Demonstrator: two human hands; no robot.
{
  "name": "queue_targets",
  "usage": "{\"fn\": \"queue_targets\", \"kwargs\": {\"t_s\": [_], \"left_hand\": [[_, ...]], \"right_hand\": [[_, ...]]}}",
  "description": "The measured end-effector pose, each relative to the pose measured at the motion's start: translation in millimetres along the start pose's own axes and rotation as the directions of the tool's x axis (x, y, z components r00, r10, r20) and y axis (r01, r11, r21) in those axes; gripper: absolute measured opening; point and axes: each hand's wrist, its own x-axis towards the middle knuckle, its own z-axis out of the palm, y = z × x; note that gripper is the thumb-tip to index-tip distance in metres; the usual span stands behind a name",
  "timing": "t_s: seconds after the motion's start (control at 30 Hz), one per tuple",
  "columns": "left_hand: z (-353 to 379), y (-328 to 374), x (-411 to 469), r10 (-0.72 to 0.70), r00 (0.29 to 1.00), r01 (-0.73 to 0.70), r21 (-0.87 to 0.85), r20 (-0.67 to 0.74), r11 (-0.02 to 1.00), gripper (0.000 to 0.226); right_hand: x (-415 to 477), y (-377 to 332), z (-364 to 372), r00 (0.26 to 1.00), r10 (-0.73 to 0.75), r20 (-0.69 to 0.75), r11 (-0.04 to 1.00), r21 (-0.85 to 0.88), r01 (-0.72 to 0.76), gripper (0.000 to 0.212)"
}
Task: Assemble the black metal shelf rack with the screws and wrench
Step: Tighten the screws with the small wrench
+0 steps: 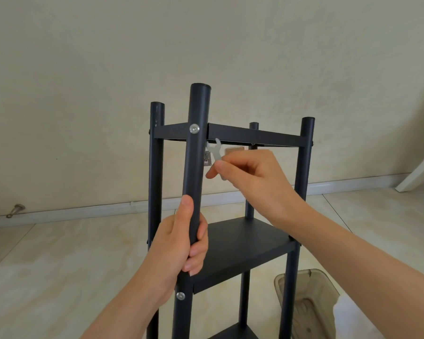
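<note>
Two bare forearms, the left forearm (123, 309) and the right forearm (377, 265), come up from the lower edge of the view. The left grip (181, 243) is closed around the front post (196, 155) of the black metal shelf rack (304, 179), with the thumb lying upward along the tube and the fingers curled round its right side. The right grip (252, 174) pinches a small flat silver wrench (216, 152) by its handle. The forked end of the wrench points up, just under the edge of the top shelf (252, 137) and just beside the front post.

Between the top shelf and the middle shelf (245, 243) the rack is open on all sides, and the right grip is in this gap. The four posts stand higher than the top shelf.

The rack stands upright on the tiled floor (59, 265), near the beige wall (83, 94). Its tubes are round and matt black. A silver upper screw (194, 129) sits in the front post at the level of the top shelf, and a lower screw (180, 295) sits just below the left grip. A third shelf shows partly at the bottom edge.

A clear plastic bin (311, 302) stands on the floor to the right, behind the right post. A white baseboard (96, 211) runs along the wall, with a metal door stop (16, 209) at the left.
</note>
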Motion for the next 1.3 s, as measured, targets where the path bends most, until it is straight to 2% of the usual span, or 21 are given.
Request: {"fn": "queue_targets", "kwargs": {"t_s": [0.17, 0.33, 0.57, 0.73, 0.9, 1.0, 1.07, 1.3], "left_hand": [[-0.7, -0.7, 0.0, -0.004, 1.000, 0.004, -0.022, 0.006, 1.000, 0.066], [-2.9, -0.7, 0.4, -0.015, 1.000, 0.015, -0.050, 0.004, 0.999, 0.065], [-9.4, -3.3, 2.9, -0.020, 1.000, 0.020, -0.069, -0.007, 0.997, 0.068], [-12.3, -2.9, 2.6, -0.005, 1.000, 0.005, -0.078, 0.010, 0.997, 0.078], [-14.4, -2.7, 1.4, 0.003, 1.000, -0.002, -0.072, 0.020, 0.997, 0.079], [-15.3, -2.5, 1.2, -0.004, 1.000, 0.005, -0.073, 0.016, 0.997, 0.077], [-15.8, -2.5, 0.8, -0.011, 1.000, 0.012, -0.073, 0.014, 0.997, 0.074], [-15.7, -2.7, 0.7, -0.022, 0.999, 0.024, -0.071, 0.029, 0.997, 0.066]], "right_hand": [[4.4, 1.2, 7.6, 0.991, 0.133, 0.025, 0.984, -0.123, -0.129, 0.024], [13.3, -0.9, 10.0, 0.971, 0.237, -0.009, 0.972, -0.005, -0.237, 0.025], [22.3, -3.5, 18.6, 0.961, 0.277, 0.019, 0.960, 0.046, -0.278, 0.032], [29.4, -7.0, 22.2, 0.975, 0.219, -0.039, 0.974, 0.070, -0.216, 0.033], [32.6, -8.3, 29.2, 0.982, 0.189, -0.019, 0.979, 0.084, -0.187, 0.030], [35.0, -7.0, 33.7, 0.988, 0.156, -0.019, 0.984, 0.090, -0.154, 0.057], [34.9, -6.2, 36.8, 0.992, 0.126, -0.025, 0.990, 0.073, -0.124, 0.066], [35.0, -0.1, 44.4, 0.993, 0.090, -0.078, 0.994, 0.073, -0.084, 0.043]]}}
